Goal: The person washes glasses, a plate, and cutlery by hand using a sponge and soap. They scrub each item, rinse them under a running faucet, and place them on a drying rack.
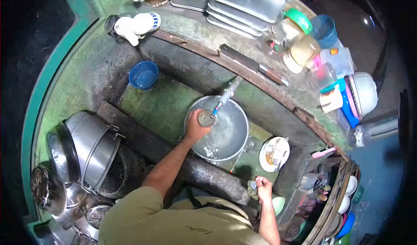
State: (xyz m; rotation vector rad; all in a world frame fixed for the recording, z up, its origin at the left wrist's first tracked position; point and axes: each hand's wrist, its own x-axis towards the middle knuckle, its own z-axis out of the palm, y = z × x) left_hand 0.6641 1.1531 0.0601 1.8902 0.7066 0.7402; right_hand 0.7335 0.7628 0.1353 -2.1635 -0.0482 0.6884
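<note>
My left hand [196, 128] is closed around a small clear glass [206, 118], held at the end of the tap [226, 96]. Below it a wide metal basin [238, 145] contains water. Over the near edge of the sink my right hand [264, 190] pinches a mesh scouring pad [252, 189] with a greenish-grey look. A white plate [274, 154] with brownish scraps on it lies right of the basin. Near my right wrist a pale green rounded item [279, 204] is partly hidden.
A blue tub [143, 75] stands in the sink's far left corner. Large metal pots [93, 147] are piled at left. On the ledge lie a cleaver [254, 65], stacked metal trays [243, 10] and several plastic containers [304, 52]. A dish rack [343, 193] is at right.
</note>
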